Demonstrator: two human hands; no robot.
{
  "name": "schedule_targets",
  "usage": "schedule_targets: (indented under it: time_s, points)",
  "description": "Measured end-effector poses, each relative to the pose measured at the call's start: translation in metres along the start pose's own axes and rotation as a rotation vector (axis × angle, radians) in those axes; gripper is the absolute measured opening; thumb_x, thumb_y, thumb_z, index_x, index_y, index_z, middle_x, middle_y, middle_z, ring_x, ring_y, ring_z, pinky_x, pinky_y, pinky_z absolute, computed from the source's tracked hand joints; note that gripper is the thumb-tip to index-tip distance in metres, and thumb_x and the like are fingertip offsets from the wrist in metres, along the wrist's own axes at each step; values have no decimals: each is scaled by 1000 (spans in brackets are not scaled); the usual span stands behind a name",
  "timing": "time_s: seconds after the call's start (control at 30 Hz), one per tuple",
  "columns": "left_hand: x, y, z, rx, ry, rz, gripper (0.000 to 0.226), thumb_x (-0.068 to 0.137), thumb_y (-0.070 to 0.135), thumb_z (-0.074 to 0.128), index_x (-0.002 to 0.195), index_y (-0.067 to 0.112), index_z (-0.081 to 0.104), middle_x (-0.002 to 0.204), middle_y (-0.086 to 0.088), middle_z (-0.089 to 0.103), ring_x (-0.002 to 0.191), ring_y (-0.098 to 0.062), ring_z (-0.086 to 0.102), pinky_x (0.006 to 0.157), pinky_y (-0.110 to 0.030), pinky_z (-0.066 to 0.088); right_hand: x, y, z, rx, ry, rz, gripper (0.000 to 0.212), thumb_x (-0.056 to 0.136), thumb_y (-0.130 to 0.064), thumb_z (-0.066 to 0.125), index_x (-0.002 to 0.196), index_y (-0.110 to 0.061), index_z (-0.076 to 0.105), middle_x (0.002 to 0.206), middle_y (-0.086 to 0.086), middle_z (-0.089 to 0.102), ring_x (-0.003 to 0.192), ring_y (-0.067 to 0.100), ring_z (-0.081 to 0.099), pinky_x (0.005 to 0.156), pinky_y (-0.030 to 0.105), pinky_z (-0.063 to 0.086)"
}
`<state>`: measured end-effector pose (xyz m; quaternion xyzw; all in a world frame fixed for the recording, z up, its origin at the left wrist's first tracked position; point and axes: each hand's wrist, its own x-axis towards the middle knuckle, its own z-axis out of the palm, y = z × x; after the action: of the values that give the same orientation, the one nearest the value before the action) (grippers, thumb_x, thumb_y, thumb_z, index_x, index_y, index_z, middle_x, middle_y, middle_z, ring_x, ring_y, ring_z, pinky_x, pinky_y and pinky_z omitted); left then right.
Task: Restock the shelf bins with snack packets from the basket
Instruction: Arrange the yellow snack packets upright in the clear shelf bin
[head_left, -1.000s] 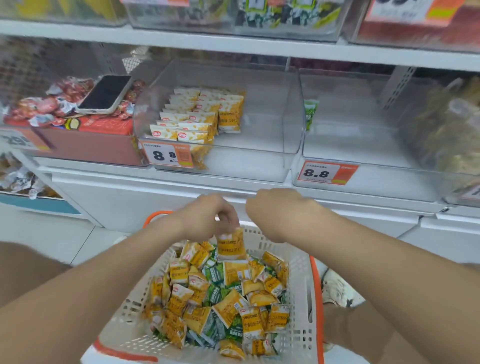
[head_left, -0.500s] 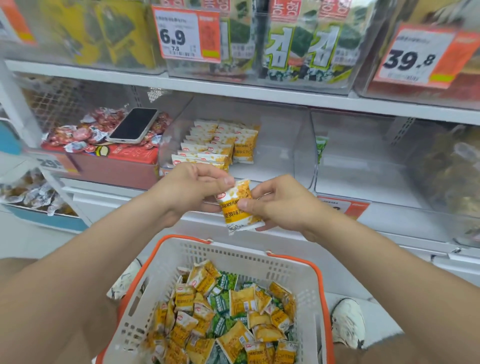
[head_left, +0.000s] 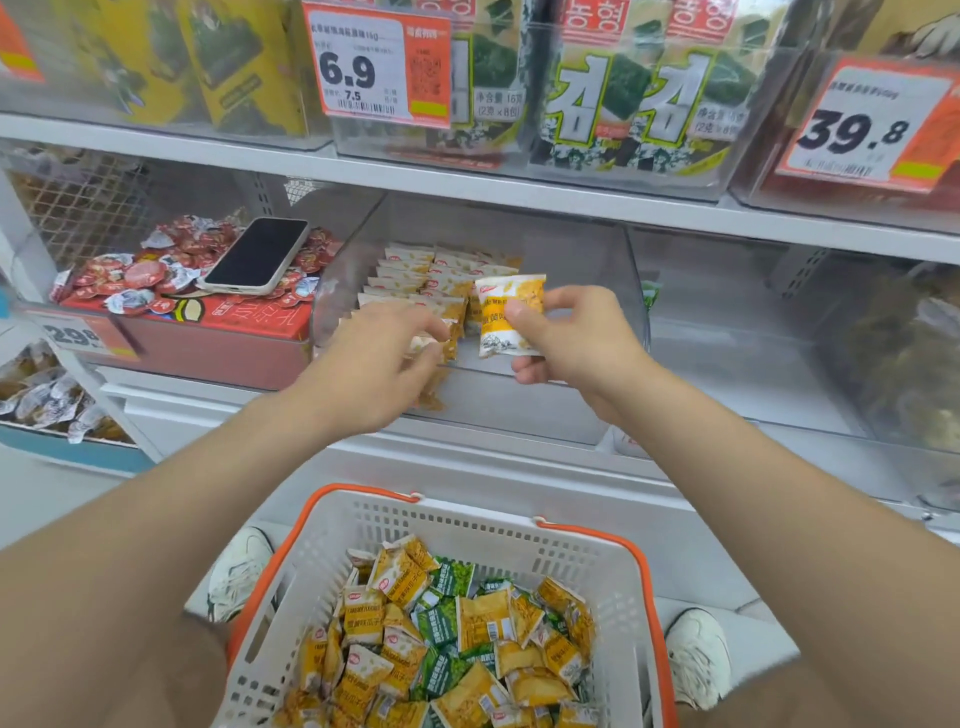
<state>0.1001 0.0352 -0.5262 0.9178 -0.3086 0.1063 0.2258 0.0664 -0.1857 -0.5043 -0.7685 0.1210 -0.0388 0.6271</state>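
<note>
The white shelf (head_left: 467, 187) carries the clear, hard-walled bin (head_left: 587, 249). Below it, the perforated plastic basket (head_left: 587, 566) is heaped with crinkly foil sachets. The yellow packet (head_left: 511, 317), shared between both hands a moment ago, now stands at the bin's mouth, ready to go in, pinched by my right hand (head_left: 576, 343) alone. My left hand (head_left: 374, 364) has its fingers (head_left: 434, 338) curled at the stacked row (head_left: 415, 280); gripping or nudging, I cannot tell.

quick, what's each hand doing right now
left hand: at yellow packets in clear plastic bin, cannot tell
right hand: holding a yellow-and-white snack packet
</note>
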Motion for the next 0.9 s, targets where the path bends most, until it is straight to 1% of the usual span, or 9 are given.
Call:
schedule_targets:
  time_s: [0.1,0.17,0.27,0.33,0.47,0.57,0.63,0.83,0.9]
  points:
    - [9,-11,7,260,-186,102,41,102,43,38,132,25,60,136,-1,62,132,-28,51,101,-49,44,32,8,3,-414,72,-161,41,89,-22,80,123,-12,59,110,14,68,93,33,71,70,35,61]
    - [15,-18,11,299,-291,57,58,99,56,25,138,26,55,152,-3,51,147,-28,38,113,-54,37,53,13,8,-676,119,-197,36,86,-25,79,114,-8,65,104,13,68,104,33,61,83,37,54]
    - [22,-30,16,272,-379,24,79,90,72,9,134,27,58,149,-7,51,147,-31,38,117,-53,35,79,18,18,-717,89,-66,15,83,-21,74,90,-11,67,93,8,68,98,31,63,76,32,50]
    - [24,-36,15,206,-420,24,85,87,75,9,127,23,65,138,-10,58,139,-30,46,114,-47,37,97,24,25,-731,45,-11,15,82,-22,75,84,-15,62,93,5,67,95,27,65,70,28,44]
    - [27,-38,12,150,-426,49,87,86,76,15,117,17,71,129,-11,62,131,-28,50,111,-42,37,130,36,38,-940,-9,-40,39,78,-30,77,107,-9,61,107,10,66,103,29,63,73,31,49]
    - [28,-39,13,150,-437,30,87,84,78,15,117,19,71,134,-10,58,133,-28,48,114,-43,36,147,38,46,-955,37,-41,31,76,-26,75,101,-11,63,99,7,66,94,26,66,56,24,43]
    - [29,-41,15,144,-447,4,87,82,80,15,118,23,70,139,-9,54,136,-30,45,115,-46,36,154,38,50,-947,49,-19,33,77,-25,77,104,-13,63,104,7,65,97,26,66,57,22,40]
    - [27,-37,13,139,-456,-35,87,82,81,14,121,24,68,140,-8,53,137,-31,43,114,-48,37,150,41,46,-941,196,16,96,71,-35,91,143,-5,36,129,10,60,115,32,63,78,32,51]
    - [25,-33,11,140,-439,-50,85,83,80,16,122,26,67,135,-6,54,132,-31,46,112,-49,39,148,40,44,-1031,183,-73,72,74,-33,87,130,-9,49,120,12,64,105,33,65,70,30,46]
